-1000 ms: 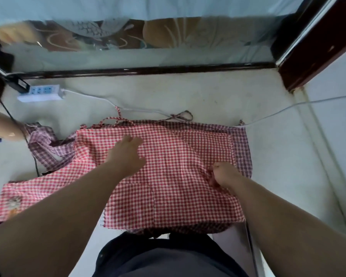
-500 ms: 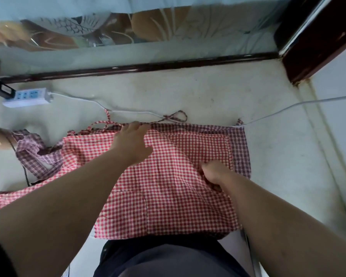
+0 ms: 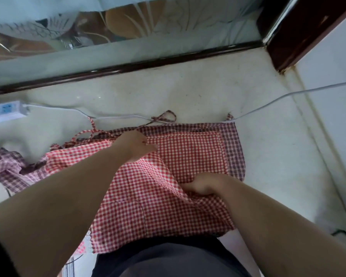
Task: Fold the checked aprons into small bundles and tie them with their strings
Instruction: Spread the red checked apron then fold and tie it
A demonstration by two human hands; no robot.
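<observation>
Soft, even daylight with faint shadows, a dull sheen on the pale floor [image 3: 188,92], hazy reflections in the glass panel [image 3: 128,37], slight motion blur throughout, and wide-angle bending toward the edges.

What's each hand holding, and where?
Both grip the red checked apron: left hand at its far edge, right hand on a raised fold mid-cloth.

Floor [image 3: 188,92], pale and scuffed, bearing:

- One red checked apron [image 3: 188,154], spread over a darker checked apron [image 3: 235,148] whose edge shows along the right.
- The person's left hand [image 3: 136,145] pinches the red cloth near its far edge. The right hand [image 3: 202,185] grips it nearer, fingers curled. A raised fold runs between them.
- Apron strings [image 3: 164,116] loop on the floor just beyond.
- Purple checked cloth [image 3: 10,170], crumpled, at left.
- White power strip [image 3: 4,110], far left.
- White cable [image 3: 288,95], trailing off right.
</observation>
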